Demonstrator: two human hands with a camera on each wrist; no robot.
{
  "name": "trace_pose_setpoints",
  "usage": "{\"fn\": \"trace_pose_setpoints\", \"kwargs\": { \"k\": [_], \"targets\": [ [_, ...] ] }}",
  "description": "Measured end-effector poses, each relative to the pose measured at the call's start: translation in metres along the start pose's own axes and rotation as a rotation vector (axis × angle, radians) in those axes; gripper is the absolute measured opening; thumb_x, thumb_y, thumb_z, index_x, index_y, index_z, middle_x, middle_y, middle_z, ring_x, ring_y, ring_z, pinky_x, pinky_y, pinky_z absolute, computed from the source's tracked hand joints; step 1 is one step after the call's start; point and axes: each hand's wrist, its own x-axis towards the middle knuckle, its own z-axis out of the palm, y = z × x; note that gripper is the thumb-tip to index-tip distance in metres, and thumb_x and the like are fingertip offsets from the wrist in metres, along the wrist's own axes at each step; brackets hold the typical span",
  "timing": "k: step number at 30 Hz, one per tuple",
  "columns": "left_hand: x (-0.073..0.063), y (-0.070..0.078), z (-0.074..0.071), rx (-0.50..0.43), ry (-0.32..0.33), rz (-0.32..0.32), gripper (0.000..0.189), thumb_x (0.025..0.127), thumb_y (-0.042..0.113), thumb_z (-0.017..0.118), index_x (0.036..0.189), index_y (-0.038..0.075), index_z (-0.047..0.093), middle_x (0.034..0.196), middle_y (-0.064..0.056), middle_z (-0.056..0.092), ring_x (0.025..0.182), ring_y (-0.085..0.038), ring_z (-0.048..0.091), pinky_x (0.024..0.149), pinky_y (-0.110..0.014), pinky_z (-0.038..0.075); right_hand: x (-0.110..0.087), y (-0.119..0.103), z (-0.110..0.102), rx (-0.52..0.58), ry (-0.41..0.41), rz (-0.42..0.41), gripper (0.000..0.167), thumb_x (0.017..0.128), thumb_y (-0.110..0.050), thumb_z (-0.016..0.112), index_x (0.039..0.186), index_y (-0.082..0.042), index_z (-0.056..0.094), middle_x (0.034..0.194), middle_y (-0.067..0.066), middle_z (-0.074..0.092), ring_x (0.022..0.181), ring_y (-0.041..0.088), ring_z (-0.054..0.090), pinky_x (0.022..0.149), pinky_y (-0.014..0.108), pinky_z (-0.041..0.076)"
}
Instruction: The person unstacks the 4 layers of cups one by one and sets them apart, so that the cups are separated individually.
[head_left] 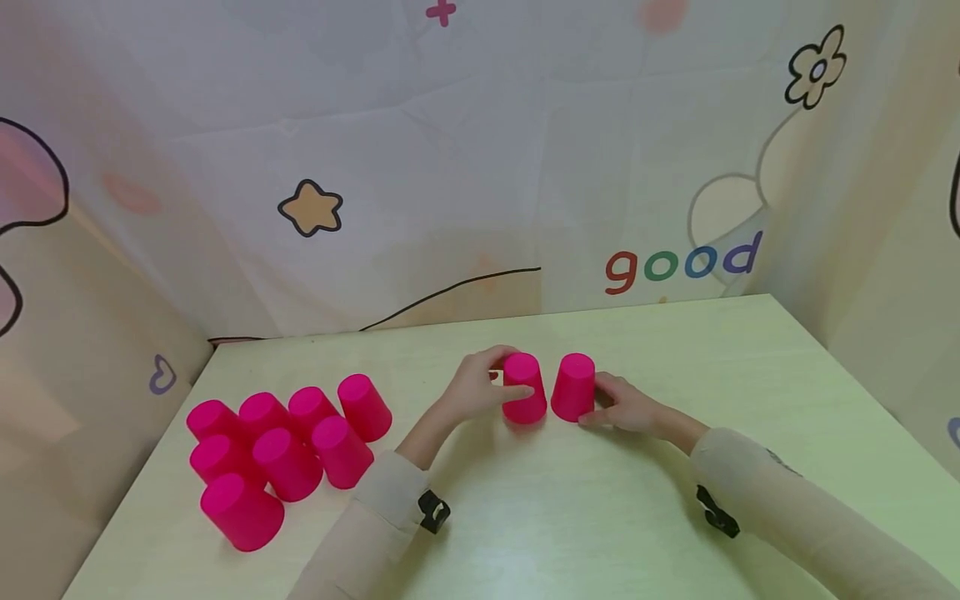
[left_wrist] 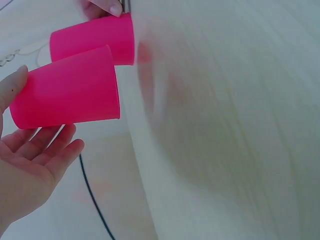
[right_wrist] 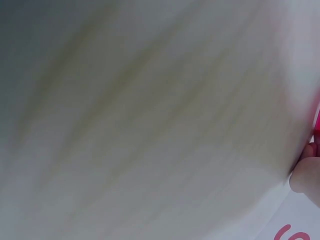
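Note:
Two pink cups stand upside down side by side in the middle of the table, a small gap between them in the head view. My left hand (head_left: 474, 387) holds the left pink cup (head_left: 525, 390), thumb across its near side and fingers behind. In the left wrist view this cup (left_wrist: 70, 90) has its rim close over the tabletop. My right hand (head_left: 628, 405) grips the right pink cup (head_left: 574, 388) low on its right side, thumb near the rim. The right wrist view catches only part of this hand (right_wrist: 306, 175) and a sliver of pink.
Several more upside-down pink cups (head_left: 287, 465) stand close together on the left of the pale wooden table (head_left: 540, 533). A printed cloth backdrop (head_left: 450, 183) rises along the table's back edge, with more cloth at both sides.

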Motion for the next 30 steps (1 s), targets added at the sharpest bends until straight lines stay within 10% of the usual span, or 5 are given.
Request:
{"fn": "trace_pose_setpoints", "kwargs": {
  "k": [12, 30],
  "targets": [
    [-0.033, 0.016, -0.023, 0.013, 0.035, 0.100, 0.045, 0.075, 0.016, 0.074, 0.116, 0.009, 0.056, 0.104, 0.001, 0.061, 0.097, -0.016, 0.055, 0.085, -0.034, 0.046, -0.001, 0.000, 0.000, 0.009, 0.006, 0.004, 0.059, 0.077, -0.011, 0.071, 0.126, 0.000, 0.039, 0.122, 0.015, 0.047, 0.115, 0.034, 0.041, 0.096, 0.048, 0.037],
    [-0.096, 0.018, -0.057, 0.018, 0.118, 0.077, 0.051, 0.072, 0.017, 0.077, 0.118, 0.013, 0.055, 0.105, 0.005, 0.061, 0.099, -0.014, 0.058, 0.086, -0.035, 0.048, -0.001, 0.000, 0.001, 0.010, 0.013, 0.008, 0.062, 0.076, -0.012, 0.073, 0.126, 0.001, 0.039, 0.123, 0.016, 0.046, 0.115, 0.034, 0.041, 0.095, 0.046, 0.040]
  ]
}}
